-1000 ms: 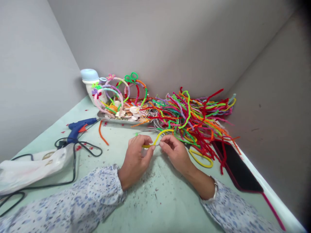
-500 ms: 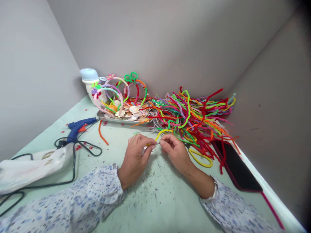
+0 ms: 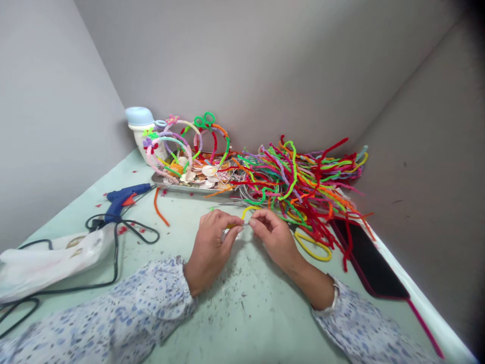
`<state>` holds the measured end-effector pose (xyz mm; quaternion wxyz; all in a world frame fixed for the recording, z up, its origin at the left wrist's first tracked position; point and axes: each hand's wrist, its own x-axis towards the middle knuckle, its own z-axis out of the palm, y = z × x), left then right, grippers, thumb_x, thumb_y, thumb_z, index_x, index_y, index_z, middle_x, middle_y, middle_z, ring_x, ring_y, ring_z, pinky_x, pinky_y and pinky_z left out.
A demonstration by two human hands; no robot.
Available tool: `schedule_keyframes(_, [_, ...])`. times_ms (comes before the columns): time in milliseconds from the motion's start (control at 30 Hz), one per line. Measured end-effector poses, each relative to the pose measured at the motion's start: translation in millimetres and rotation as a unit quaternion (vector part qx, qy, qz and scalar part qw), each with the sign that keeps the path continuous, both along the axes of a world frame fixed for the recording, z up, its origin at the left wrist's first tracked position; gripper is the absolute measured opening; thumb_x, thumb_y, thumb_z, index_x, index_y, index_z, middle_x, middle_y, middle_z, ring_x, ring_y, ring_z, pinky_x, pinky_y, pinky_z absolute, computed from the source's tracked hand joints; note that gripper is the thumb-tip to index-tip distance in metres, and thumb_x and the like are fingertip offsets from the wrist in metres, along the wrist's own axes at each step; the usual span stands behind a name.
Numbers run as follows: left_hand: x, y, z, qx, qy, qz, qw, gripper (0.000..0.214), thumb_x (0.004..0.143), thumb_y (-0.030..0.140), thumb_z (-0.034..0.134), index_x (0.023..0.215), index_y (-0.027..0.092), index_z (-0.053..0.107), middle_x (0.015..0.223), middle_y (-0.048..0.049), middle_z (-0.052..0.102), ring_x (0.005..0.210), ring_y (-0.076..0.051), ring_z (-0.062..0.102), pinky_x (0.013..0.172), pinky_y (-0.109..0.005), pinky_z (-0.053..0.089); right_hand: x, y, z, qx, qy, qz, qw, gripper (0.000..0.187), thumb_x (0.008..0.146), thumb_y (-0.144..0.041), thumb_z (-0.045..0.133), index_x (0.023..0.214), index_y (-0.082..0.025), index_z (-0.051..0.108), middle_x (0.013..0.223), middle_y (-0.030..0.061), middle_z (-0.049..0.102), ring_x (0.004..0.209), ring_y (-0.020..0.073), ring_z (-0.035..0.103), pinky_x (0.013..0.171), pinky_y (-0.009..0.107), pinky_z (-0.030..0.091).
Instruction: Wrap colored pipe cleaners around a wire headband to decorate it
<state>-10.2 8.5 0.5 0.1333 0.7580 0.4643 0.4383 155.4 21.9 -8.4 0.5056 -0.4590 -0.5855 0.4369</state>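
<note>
My left hand [image 3: 212, 242] is closed in a pinch, thumb against fingertips, on a thin grey wire [image 3: 246, 224]. Yellow fuzz shows by its index finger. Facing it, my right hand [image 3: 275, 240] pinches the other side of the same wire, the fingertips close together. From between the hands a yellow pipe cleaner [image 3: 250, 208] curves up and over toward the right fingers. The fingers cover most of the wire and the spot where the two strands meet.
A shell-filled metal tray [image 3: 189, 190] with decorated headbands [image 3: 168, 139] stands at the back beside a white bottle [image 3: 139, 129]. Tangled pipe cleaners [image 3: 303, 177] lie right, near yellow-handled scissors [image 3: 312, 253] and a phone [image 3: 371, 263]. A blue glue gun [image 3: 117, 202] lies left.
The yellow pipe cleaner's arc has become shorter and shifted left, nearer the fingertips. Both hands stay in almost the same place, pinching the wire.
</note>
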Motion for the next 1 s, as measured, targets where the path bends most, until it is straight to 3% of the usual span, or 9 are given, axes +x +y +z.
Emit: schedule_keyframes(1000, [-0.7,-1.1,1.0,-0.029,0.015,-0.003,0.999,0.007,0.09,0.023,0.055,0.09,0.021,0.062,0.088,-0.0025,0.063,0.089,-0.019,0.056,0.084,-0.036,0.041,0.7,-1.3,-2.7,0.019,-0.016,0.0,1.0,0.016,0.083,-0.035,0.061,0.086,-0.02,0.059,0.079,0.0,0.059,0.065,0.0131,0.052,0.059,0.025,0.042])
